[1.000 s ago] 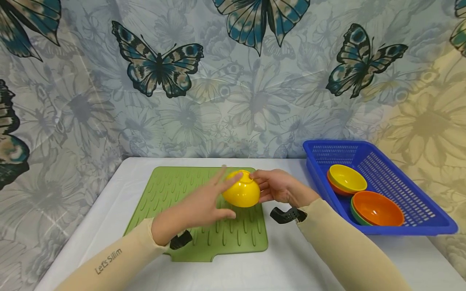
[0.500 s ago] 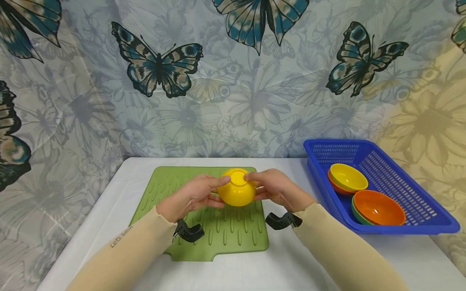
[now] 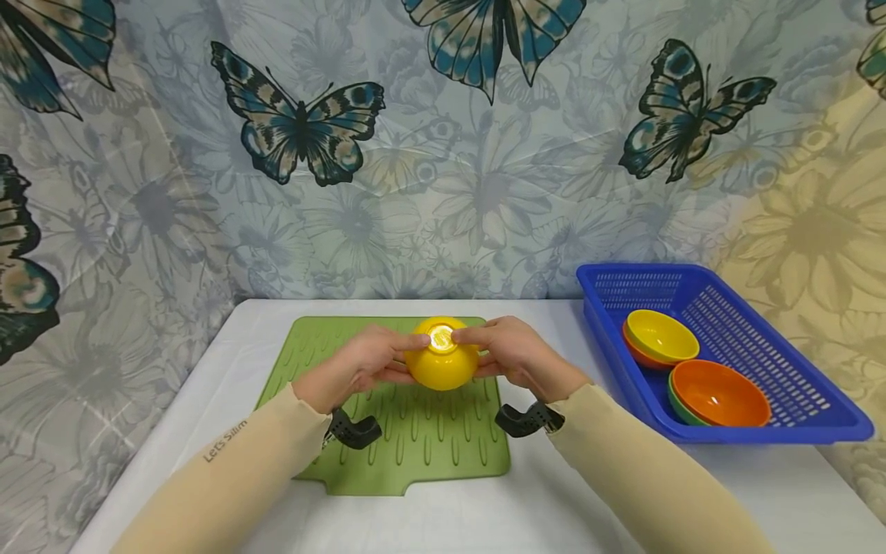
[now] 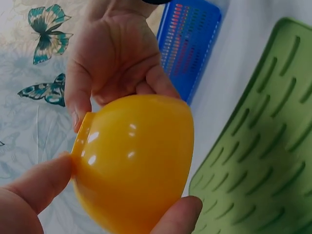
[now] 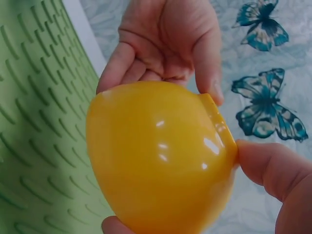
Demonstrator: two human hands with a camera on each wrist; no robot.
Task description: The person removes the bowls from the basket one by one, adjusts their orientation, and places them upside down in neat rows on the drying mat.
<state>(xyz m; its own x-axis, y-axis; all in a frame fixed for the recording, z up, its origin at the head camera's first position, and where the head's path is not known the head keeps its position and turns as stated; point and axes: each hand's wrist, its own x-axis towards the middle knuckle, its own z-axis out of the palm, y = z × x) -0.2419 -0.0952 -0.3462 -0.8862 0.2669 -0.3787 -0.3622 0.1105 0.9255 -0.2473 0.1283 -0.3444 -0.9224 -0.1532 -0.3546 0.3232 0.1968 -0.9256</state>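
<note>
A glossy yellow bowl (image 3: 443, 371) is held up over the green ridged mat (image 3: 415, 446), its round foot turned toward me and its opening facing away. My left hand (image 3: 356, 362) grips its left side, thumb at the foot ring and fingers by the rim. On the opposite side my right hand (image 3: 522, 355) holds it the same way. In the left wrist view the bowl (image 4: 136, 161) hangs sideways between both hands. The right wrist view shows the bowl (image 5: 161, 156) with a thumb pressed against its foot. The inside of the bowl is hidden.
At the right stands a blue perforated basket (image 3: 768, 435). In it sit a yellow bowl (image 3: 661, 337) stacked on an orange one, and an orange bowl (image 3: 720, 394) nested in a green one. A butterfly-print cloth (image 3: 484, 192) hangs behind the white-covered table (image 3: 477, 515).
My left hand, spread beside the bowl a second ago, has come to grip its left side. The bowl has shifted slightly left and tipped so its foot faces me more.
</note>
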